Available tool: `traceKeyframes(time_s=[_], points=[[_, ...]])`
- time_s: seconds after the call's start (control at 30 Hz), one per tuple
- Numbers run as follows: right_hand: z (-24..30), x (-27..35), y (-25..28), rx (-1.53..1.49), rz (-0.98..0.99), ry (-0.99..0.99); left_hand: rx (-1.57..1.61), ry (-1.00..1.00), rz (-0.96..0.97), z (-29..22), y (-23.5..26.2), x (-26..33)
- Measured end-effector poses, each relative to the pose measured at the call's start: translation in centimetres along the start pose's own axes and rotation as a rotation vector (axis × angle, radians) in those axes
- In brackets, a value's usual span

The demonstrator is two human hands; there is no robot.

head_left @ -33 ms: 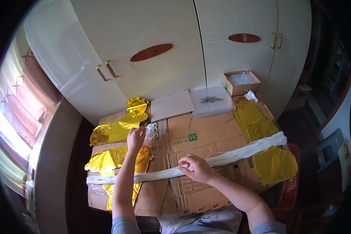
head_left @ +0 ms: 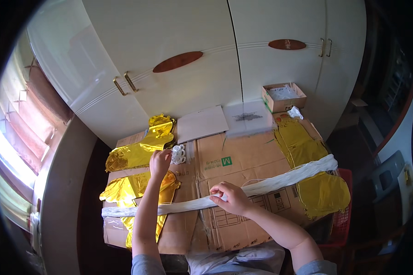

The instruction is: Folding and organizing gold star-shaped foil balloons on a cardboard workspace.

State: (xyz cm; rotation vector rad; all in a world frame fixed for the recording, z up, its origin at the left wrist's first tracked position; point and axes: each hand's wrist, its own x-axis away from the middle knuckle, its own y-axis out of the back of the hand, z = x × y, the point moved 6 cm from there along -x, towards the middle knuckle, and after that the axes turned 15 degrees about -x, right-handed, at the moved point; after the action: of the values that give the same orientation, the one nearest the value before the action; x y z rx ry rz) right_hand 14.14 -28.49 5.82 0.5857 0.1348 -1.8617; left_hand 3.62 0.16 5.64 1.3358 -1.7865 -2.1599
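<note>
The right hand (head_left: 231, 198) is pinching a long white strip of bunched cords (head_left: 280, 181) between its fingertips, its grip clenched on the strip near the middle of the surface. The strip is running across the flattened cardboard (head_left: 243, 160) that is covering the surface, from the left edge up toward the right edge, and is crossing over gold foil balloons on both sides. The left hand (head_left: 159, 161) is reaching farther in, its fingers curling at a small cluster of white rolls (head_left: 178, 154); whether its grip is grasping one is not clear. Just left of that hand, gold foil balloons (head_left: 137, 153) are lying near the far left corner, with more gold foil (head_left: 313, 169) lying along the right edge. A small open cardboard box (head_left: 283, 96) is sitting at the far right corner, against white cupboard doors (head_left: 179, 55).
</note>
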Motion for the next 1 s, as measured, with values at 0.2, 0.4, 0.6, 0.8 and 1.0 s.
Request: traceKeyframes(time_s=[0.2,0.4,0.6,0.8,1.0], points=[[-0.1,0.1,0.0,-0.004,0.019,-0.013,-0.068,-0.026,0.063,-0.5,-1.0,0.6],[0.1,0.1,0.0,0.006,0.013,0.012,-0.021,-0.048,0.055,-0.3,-1.0,0.7],[0.1,0.0,0.3,-0.003,-0.003,-0.021,0.15,0.034,0.017,-0.3,0.5,0.1],[0.0,0.1,0.3,0.002,-0.018,-0.018,0.29,0.079,-0.018,-0.2,1.4,0.1],[0.3,0.0,0.3,0.03,-0.027,0.042,0.271,0.041,0.079,-0.4,0.5,0.2]])
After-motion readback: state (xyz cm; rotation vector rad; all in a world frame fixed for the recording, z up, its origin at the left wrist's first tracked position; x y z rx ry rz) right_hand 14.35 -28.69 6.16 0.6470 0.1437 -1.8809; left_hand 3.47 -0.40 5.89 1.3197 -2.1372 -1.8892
